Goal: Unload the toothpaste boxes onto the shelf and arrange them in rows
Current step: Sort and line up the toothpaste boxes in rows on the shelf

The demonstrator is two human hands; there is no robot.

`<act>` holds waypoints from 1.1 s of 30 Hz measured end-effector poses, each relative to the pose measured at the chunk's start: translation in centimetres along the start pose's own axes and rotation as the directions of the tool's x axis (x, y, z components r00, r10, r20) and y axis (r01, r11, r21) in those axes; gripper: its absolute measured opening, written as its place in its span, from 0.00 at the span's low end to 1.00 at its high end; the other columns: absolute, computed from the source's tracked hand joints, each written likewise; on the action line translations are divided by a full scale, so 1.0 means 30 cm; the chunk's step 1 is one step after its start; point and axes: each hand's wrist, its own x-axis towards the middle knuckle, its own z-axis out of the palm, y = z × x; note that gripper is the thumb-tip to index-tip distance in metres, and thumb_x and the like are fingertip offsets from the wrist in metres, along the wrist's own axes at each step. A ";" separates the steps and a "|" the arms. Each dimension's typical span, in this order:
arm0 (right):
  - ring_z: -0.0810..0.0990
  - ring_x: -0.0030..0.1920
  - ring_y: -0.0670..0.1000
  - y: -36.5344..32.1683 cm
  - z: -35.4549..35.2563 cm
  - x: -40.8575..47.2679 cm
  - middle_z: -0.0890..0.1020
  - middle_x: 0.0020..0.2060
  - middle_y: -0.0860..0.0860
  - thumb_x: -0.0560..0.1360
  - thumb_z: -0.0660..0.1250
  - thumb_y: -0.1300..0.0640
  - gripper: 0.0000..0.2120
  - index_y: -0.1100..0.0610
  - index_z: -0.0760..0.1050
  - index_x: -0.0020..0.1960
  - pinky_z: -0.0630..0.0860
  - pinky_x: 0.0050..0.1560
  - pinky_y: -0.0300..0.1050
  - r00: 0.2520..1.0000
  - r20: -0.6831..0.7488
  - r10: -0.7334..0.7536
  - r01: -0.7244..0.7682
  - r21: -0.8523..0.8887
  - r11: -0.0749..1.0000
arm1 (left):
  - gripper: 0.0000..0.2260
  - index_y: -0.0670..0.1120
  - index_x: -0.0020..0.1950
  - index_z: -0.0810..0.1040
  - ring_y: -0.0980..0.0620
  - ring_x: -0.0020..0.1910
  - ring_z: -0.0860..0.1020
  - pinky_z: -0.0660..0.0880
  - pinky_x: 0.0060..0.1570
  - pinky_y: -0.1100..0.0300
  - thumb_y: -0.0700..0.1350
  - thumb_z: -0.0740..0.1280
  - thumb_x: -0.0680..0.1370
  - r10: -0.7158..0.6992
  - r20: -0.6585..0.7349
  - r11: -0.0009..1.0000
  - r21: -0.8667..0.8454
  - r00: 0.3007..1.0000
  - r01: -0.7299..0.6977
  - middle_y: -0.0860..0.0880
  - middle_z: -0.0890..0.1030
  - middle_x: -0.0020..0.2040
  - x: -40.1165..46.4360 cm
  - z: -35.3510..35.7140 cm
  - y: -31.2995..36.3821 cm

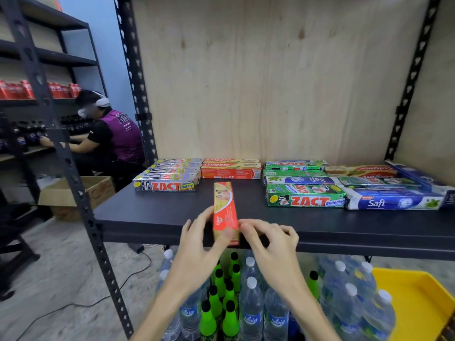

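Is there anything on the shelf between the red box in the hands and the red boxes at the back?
Nothing visible. The red box points over bare black shelf straight toward the red boxes at the back.

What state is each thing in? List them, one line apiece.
Red toothpaste box: lengthwise on the shelf edge, gripped by both hands.
Left hand: holds the box's left side.
Right hand: fingers curled at its right side.
Zact Smokers boxes: flat, in a row.
Colgate boxes: flat, rowed behind.
Zact Whitening box: flat.
Safi box: flat.
Shelf: partly filled.
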 end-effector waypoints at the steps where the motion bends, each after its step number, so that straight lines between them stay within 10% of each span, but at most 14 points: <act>1: 0.71 0.62 0.34 -0.014 0.010 -0.007 0.80 0.53 0.29 0.80 0.50 0.32 0.22 0.36 0.79 0.58 0.54 0.69 0.44 0.998 0.059 -0.024 0.022 0.042 0.999 | 0.36 0.64 0.73 0.64 0.59 0.71 0.69 0.69 0.71 0.50 0.75 0.64 0.69 -0.026 0.015 1.000 -0.011 1.000 0.026 0.66 0.74 0.66 -0.005 -0.006 -0.003; 5: 0.65 0.70 0.35 -0.019 0.008 0.008 0.76 0.60 0.27 0.84 0.56 0.44 0.15 0.37 0.77 0.65 0.61 0.73 0.49 0.964 0.246 -0.097 0.056 0.168 0.984 | 0.31 0.61 0.68 0.67 0.64 0.58 0.77 0.76 0.53 0.65 0.66 0.72 0.69 -0.003 -0.030 0.999 0.047 1.000 0.005 0.63 0.77 0.61 0.022 -0.071 -0.032; 10: 0.70 0.66 0.41 0.058 -0.033 0.110 0.75 0.63 0.34 0.81 0.65 0.57 0.18 0.42 0.74 0.68 0.70 0.69 0.51 0.983 0.070 -0.169 0.168 0.010 0.986 | 0.28 0.61 0.71 0.68 0.64 0.66 0.67 0.70 0.61 0.62 0.66 0.67 0.73 -0.009 0.128 0.980 0.200 0.992 -0.017 0.62 0.73 0.62 0.104 -0.227 -0.116; 19: 0.69 0.67 0.45 0.133 -0.060 0.290 0.66 0.74 0.41 0.77 0.72 0.45 0.34 0.40 0.61 0.78 0.68 0.70 0.45 0.963 0.218 -0.157 0.188 -0.129 0.974 | 0.21 0.66 0.74 0.66 0.59 0.67 0.72 0.71 0.67 0.56 0.56 0.63 0.81 -0.045 0.446 0.984 0.175 0.894 -0.038 0.59 0.72 0.67 0.272 -0.400 -0.213; 33: 0.60 0.68 0.46 0.187 -0.114 0.406 0.74 0.66 0.34 0.70 0.61 0.25 0.32 0.36 0.72 0.70 0.50 0.58 0.44 0.932 0.241 -0.270 0.359 -0.530 0.768 | 0.10 0.52 0.64 0.77 0.55 0.61 0.81 0.77 0.62 0.56 0.47 0.64 0.83 -0.028 0.392 1.000 0.004 0.919 0.029 0.58 0.81 0.60 0.415 -0.349 -0.225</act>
